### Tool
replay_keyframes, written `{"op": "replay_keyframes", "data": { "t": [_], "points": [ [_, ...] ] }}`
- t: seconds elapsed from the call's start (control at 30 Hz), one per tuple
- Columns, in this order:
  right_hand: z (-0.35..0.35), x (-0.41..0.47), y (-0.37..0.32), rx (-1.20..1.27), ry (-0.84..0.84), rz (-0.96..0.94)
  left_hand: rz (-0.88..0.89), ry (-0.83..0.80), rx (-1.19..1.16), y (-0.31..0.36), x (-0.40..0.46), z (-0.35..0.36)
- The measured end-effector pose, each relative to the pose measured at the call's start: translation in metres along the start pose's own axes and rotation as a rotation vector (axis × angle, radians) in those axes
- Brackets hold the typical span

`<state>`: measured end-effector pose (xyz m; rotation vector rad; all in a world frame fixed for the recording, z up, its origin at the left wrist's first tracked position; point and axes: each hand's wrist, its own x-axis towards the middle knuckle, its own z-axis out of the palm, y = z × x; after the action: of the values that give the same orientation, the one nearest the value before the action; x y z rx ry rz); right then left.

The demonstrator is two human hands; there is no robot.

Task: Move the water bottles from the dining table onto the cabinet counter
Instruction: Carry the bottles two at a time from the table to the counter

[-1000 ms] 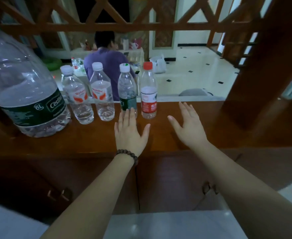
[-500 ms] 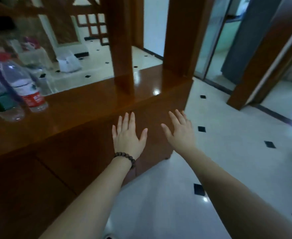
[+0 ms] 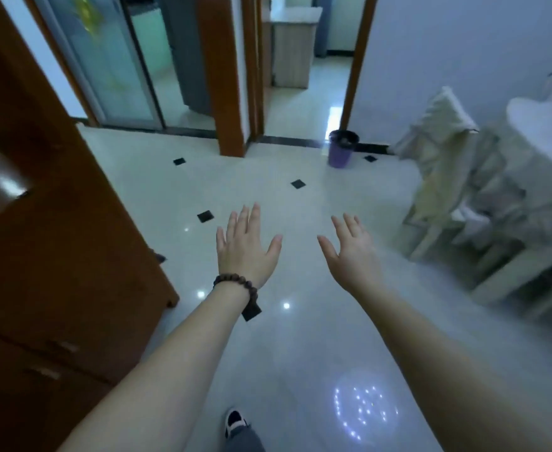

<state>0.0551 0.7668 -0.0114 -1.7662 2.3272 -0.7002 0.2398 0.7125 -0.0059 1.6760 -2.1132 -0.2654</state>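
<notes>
Spanning most of the view, a pale tiled floor [image 3: 203,177] with dark diamond insets; wooden cabinet [image 3: 56,256] at left; dining table [image 3: 542,125] with draped chairs [image 3: 447,151] at right edge. No water bottles are in view. A purple bin [image 3: 341,151] stands by the far wall. Left hand [image 3: 245,252], beaded bracelet [image 3: 237,283] at the wrist, and right hand [image 3: 354,252] hover over the floor, fingers extended and released, holding nothing.
</notes>
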Motion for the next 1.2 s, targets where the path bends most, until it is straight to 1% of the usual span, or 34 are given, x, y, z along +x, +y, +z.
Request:
{"op": "replay_keyframes", "data": {
  "t": [0.17, 0.33, 0.53, 0.73, 0.93, 1.2],
  "points": [
    [-0.049, -0.013, 0.103, -0.06, 0.146, 0.242, 0.228, -0.119, -0.033, 0.098, 0.019, 0.054],
    [-0.089, -0.033, 0.19, -0.074, 0.259, 0.457, 0.439, -0.219, -0.1, 0.192, 0.031, 0.104],
    [-0.12, -0.035, 0.281, -0.121, 0.331, 0.664, 0.62, -0.29, -0.145, 0.297, 0.057, 0.17],
    [-0.146, 0.011, 0.366, -0.132, 0.363, 0.783, 0.733, -0.365, -0.174, 0.394, 0.111, 0.24],
    [-0.176, 0.073, 0.435, -0.104, 0.412, 0.858, 0.805, -0.378, -0.195, 0.473, 0.176, 0.29],
    [-0.204, 0.113, 0.518, -0.062, 0.458, 0.96, 0.828, -0.438, -0.195, 0.564, 0.226, 0.34]
  ]
}}
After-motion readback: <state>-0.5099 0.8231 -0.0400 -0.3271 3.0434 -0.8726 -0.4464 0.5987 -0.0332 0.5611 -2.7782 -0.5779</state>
